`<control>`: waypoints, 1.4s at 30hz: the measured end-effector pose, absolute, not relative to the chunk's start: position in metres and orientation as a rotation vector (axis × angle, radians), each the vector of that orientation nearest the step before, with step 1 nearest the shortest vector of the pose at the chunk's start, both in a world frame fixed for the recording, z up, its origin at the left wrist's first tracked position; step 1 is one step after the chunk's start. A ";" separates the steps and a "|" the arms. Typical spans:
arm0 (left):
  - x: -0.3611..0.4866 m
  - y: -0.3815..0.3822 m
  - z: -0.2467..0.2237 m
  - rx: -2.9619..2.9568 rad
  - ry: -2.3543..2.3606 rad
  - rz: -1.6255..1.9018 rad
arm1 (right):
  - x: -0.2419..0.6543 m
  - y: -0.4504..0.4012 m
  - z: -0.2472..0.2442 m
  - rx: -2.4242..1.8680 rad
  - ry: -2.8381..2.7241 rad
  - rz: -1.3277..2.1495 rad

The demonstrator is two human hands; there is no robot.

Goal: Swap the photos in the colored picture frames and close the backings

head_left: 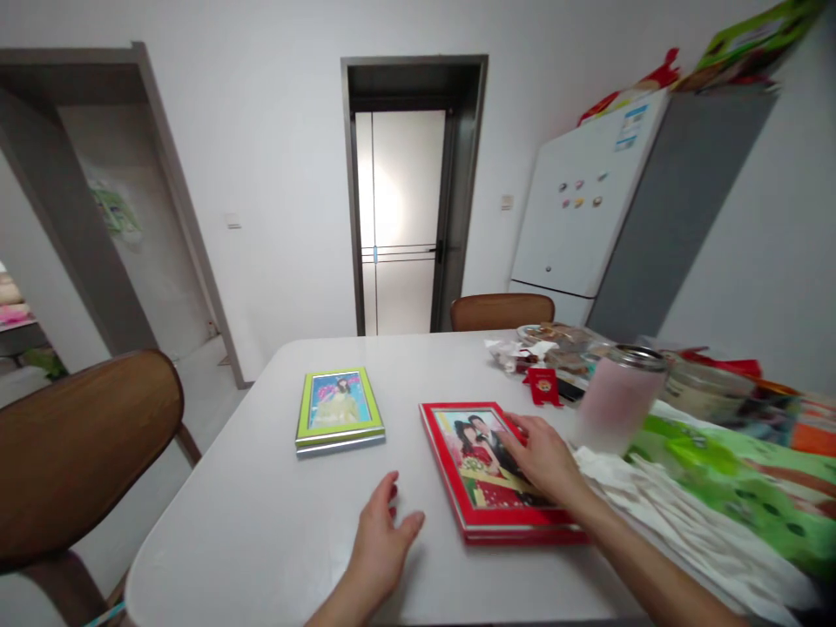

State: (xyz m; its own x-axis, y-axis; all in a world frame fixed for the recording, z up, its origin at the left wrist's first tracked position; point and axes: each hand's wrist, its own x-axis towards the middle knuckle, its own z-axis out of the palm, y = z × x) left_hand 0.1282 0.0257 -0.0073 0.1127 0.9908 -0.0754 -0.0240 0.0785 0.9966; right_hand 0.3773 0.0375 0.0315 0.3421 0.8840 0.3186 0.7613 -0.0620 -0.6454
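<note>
A red picture frame [450, 475] with a photo of a couple lies face up near the front of the white table, apparently on another red frame. My right hand [539, 457] rests over its right side, fingers spread and reaching past the upper right edge. Left of the red frame, my left hand [380, 544] is just above the table with thumb and fingers apart, holding nothing. Farther back on the left, a lime-green frame [340, 405] with a photo of a person in a pale dress lies on a silvery one.
Along the right of the white table [261, 522] are a pink tumbler [620, 396], a small red packet [543, 386], white cloth [685, 522], green packaging [738, 488] and jars. Brown chairs [84, 453] stand at the left and far side.
</note>
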 end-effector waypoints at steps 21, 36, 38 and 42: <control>0.041 0.033 0.007 0.552 0.825 1.483 | 0.154 0.034 0.027 -1.361 -2.277 0.120; 0.041 -0.059 0.020 2.859 0.924 1.038 | 0.200 -0.027 0.059 -0.917 -0.982 1.514; 0.049 -0.059 0.005 2.945 0.974 0.922 | 0.206 -0.022 0.047 -1.006 -1.072 1.502; 0.052 -0.053 -0.003 2.702 1.001 0.752 | 0.215 -0.006 0.020 -1.322 -1.359 1.211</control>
